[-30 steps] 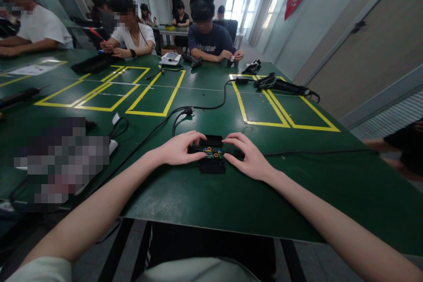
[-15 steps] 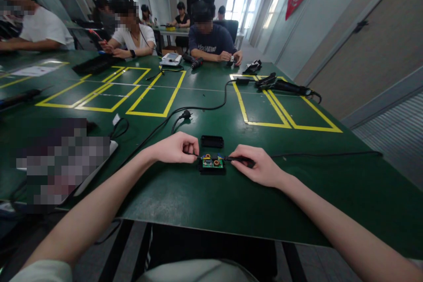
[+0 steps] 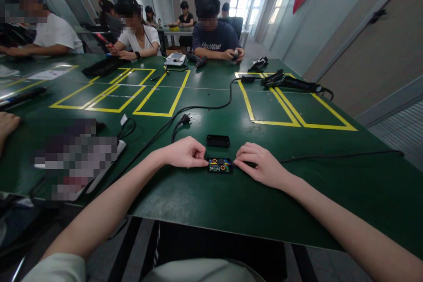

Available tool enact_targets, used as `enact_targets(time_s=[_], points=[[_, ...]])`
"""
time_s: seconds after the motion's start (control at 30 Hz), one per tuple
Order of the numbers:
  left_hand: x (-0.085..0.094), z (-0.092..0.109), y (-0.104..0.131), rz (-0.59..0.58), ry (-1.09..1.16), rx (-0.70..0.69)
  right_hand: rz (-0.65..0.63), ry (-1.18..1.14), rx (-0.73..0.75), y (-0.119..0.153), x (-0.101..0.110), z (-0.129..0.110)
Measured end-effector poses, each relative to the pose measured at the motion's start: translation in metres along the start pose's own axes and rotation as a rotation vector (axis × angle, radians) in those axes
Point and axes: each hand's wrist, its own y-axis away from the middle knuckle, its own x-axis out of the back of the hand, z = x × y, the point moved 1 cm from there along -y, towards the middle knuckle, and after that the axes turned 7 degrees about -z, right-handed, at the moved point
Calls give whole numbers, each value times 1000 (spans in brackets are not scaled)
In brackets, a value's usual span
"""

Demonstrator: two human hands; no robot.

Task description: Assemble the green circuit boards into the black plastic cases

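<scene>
Both hands have drawn in closer to the board since half a second ago. Left hand (image 3: 183, 153) is curled, its fingertips pinched at the board's (image 3: 219, 165) left end; what they grip is too small to tell. Right hand (image 3: 261, 166) lies half curled, fingertips pressed on the cable (image 3: 330, 157) where it meets the board's right end. That cable runs off right across the table (image 3: 205, 198). A green board with orange rings sits in its black base between the hands. Just behind it lies the black lid (image 3: 218, 141), apart. Farther back a plug (image 3: 185, 119) ends a second cord. Other people work at the far side.
</scene>
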Motion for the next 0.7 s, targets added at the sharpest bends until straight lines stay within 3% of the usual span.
enact_targets(time_s=[0.13,0.33,0.7], points=[[2,0,-1,24,-82,-18,-10,-82,-81,-2,-6,0],[-2,-3,-4,11,44,55,-77,-195,-185,-3,-4,2],[-1,-4,-5,66,13,63,-32,-61,-170,-5,-12,0]])
